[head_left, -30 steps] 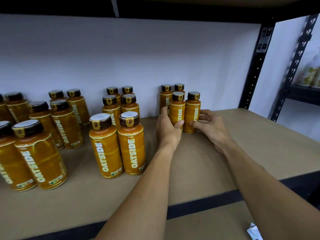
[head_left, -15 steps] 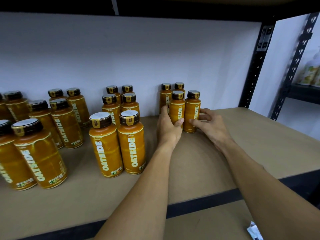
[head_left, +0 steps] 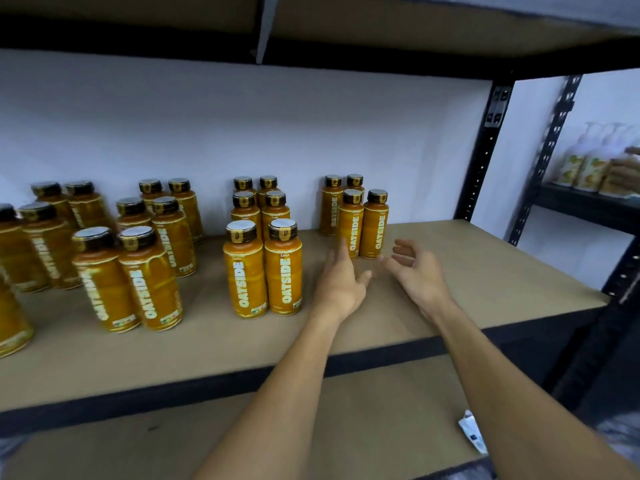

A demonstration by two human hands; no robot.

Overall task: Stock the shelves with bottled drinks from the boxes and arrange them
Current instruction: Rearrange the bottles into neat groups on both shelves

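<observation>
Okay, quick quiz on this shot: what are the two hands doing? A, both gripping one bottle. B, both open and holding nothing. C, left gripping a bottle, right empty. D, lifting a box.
B: the left hand and right hand both show loose, spread fingers with nothing in them, just in front of the rightmost bottles.

We see bottles (head_left: 282, 271) on the shelf (head_left: 485, 271) in paired rows running back to the wall (head_left: 242, 133) — the rightmost cluster (head_left: 374, 226) just beyond our left hand (head_left: 341, 289) and right hand (head_left: 419, 275), others to its left.
</observation>
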